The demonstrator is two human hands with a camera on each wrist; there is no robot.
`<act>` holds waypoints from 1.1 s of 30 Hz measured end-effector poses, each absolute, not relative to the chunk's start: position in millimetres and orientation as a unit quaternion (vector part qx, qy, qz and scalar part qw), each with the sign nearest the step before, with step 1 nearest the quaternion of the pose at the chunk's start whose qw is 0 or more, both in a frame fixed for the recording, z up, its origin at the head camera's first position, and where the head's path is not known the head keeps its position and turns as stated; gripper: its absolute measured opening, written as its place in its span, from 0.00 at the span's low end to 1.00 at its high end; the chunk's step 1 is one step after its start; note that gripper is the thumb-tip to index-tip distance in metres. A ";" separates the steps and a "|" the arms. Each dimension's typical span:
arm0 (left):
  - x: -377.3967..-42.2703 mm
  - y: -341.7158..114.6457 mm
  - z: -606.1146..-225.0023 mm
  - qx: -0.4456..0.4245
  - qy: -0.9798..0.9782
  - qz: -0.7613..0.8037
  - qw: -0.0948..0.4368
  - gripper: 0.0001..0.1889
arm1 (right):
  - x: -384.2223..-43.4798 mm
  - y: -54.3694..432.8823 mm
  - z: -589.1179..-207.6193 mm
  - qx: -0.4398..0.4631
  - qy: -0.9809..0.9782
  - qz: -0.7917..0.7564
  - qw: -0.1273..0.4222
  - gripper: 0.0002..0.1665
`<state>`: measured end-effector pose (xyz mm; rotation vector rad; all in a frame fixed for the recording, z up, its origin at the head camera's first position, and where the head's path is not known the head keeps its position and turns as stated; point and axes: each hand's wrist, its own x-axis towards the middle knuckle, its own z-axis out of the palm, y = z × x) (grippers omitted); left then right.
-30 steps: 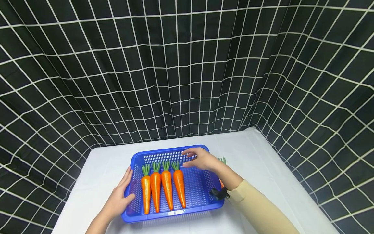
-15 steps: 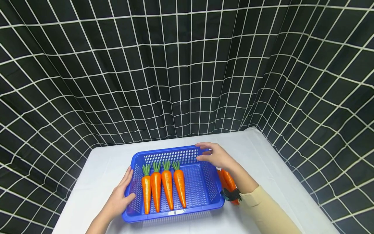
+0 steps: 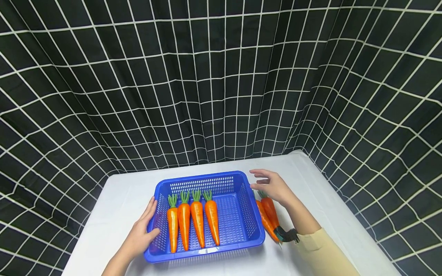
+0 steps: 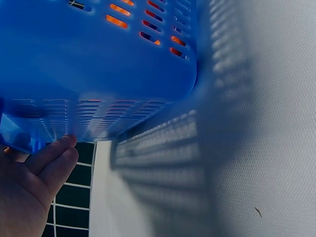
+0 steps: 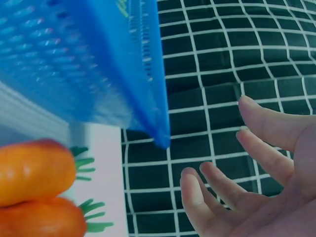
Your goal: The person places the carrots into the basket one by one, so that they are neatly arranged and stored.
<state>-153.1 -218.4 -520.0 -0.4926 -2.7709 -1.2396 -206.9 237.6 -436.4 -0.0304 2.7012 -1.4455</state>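
A blue plastic basket (image 3: pixel 229 226) with slotted walls holds several orange carrots (image 3: pixel 197 220) with green tops, side by side toward its left. My left hand (image 3: pixel 139 232) grips the basket's left rim, thumb over the inside and fingers along the outside. In the left wrist view, the fingertips lie against the outer wall and the thumb is mostly hidden. Empty, with fingers spread and slightly bent, my right hand (image 3: pixel 272 186) hovers just right of the basket's far right corner. Two more carrots (image 3: pixel 267 212) lie outside the basket, below that hand; the wrist strap partly covers them.
A white cloth covers the table (image 3: pixel 304 172). Behind it and along both sides hangs a black curtain (image 3: pixel 221 96) with a white grid. A dark strap (image 3: pixel 286 234) circles the right wrist.
My right hand has moved from over the basket out past its right rim, fingers still open. The two carrots outside show more now. The left hand and basket stay put.
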 end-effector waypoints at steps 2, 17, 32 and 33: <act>-152.9 -218.1 -520.3 -0.163 -0.900 -0.404 0.036 0.47 | -205.1 243.2 -440.5 -0.003 0.882 -0.469 0.040 0.33; -154.4 -218.8 -522.6 -0.162 -0.902 -0.399 0.041 0.47 | -192.7 274.8 -480.1 0.037 0.883 -0.462 0.081 0.33; -153.7 -218.5 -520.0 -0.155 -0.901 -0.405 0.033 0.47 | -187.4 289.0 -522.3 0.083 0.870 -0.467 0.130 0.35; -154.0 -218.6 -520.3 -0.155 -0.900 -0.405 0.033 0.47 | -187.6 289.4 -523.3 0.082 0.871 -0.466 0.130 0.35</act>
